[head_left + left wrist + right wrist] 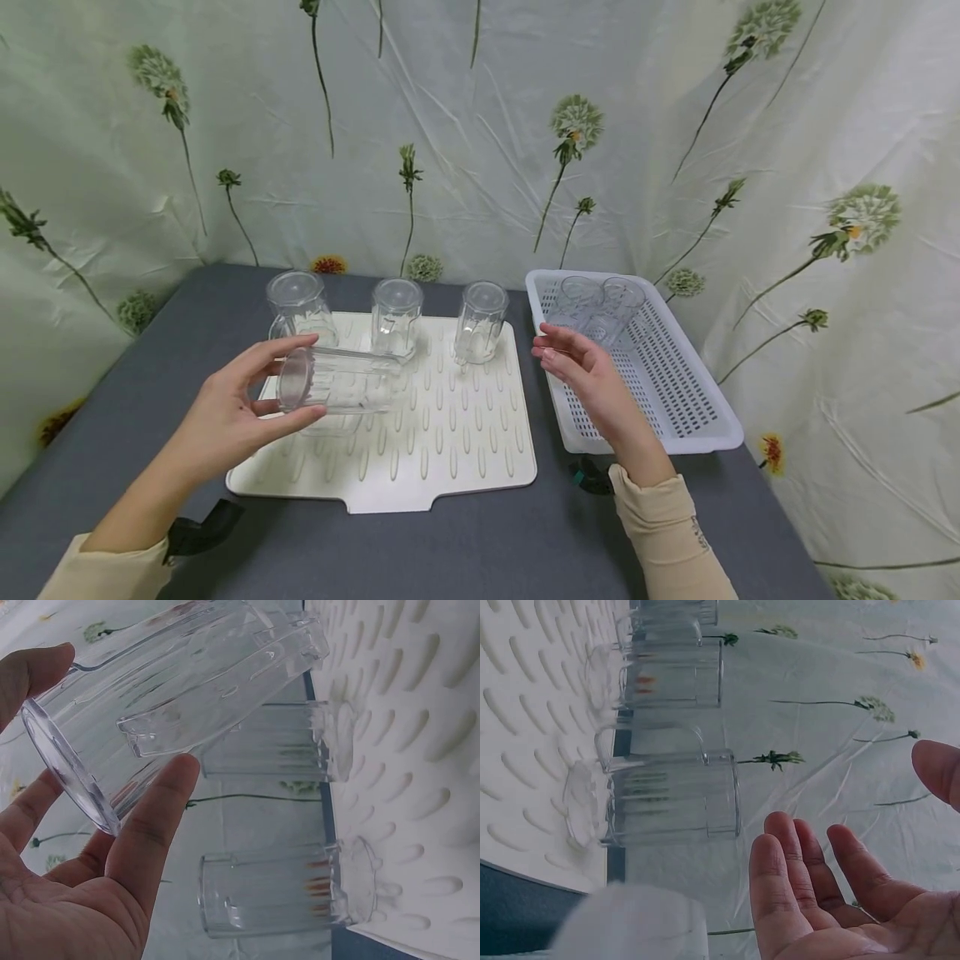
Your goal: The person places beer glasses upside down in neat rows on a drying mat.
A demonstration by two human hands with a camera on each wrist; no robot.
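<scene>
My left hand [236,408] grips a clear mug [345,383] near one end, thumb on one side and fingers on the other. The mug lies on its side in the air, over the white ridged mat [465,450]; its handle [225,697] shows in the left wrist view. Three more clear mugs stand along the mat's back part: one on the left [300,304], one in the middle [396,317] and one on the right [482,321]. My right hand [588,379], fingers loosely bent and holding nothing, hovers at the basket's left side.
A white perforated basket [697,375] stands on the right of the dark table [480,550], with two clear glass vessels [600,308] in its back left corner. Behind the table hangs a pale flower-print cloth [480,167]. A pale rounded shape [630,922] blurs the right wrist view's lower edge.
</scene>
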